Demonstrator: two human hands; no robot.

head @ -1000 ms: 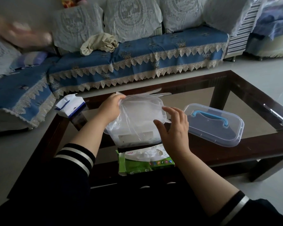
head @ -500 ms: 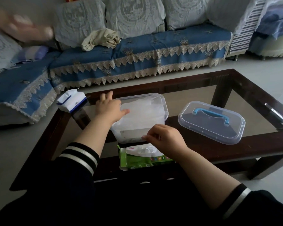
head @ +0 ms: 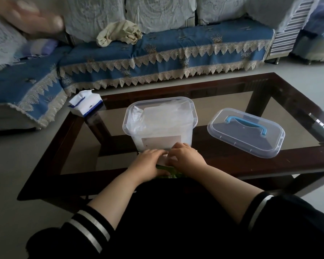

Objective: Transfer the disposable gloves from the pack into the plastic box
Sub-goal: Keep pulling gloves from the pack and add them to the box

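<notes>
Both hands are now working the green pack (head: 165, 171) at the table's near edge: my left hand (head: 148, 162) is pressing it flat, my right hand (head: 185, 158) is curling over its top, grip unclear. A second ago they were tucking gloves (head: 155, 118) into the plastic box (head: 192, 116); that batch is sitting inside, so another pull is starting. The lid (head: 245, 132) is lying toward the right edge.

Dark sleeves (head: 86, 230), pale-striped cuffs.

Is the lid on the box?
No, the lid lies on the table to the right of the open box.
</notes>
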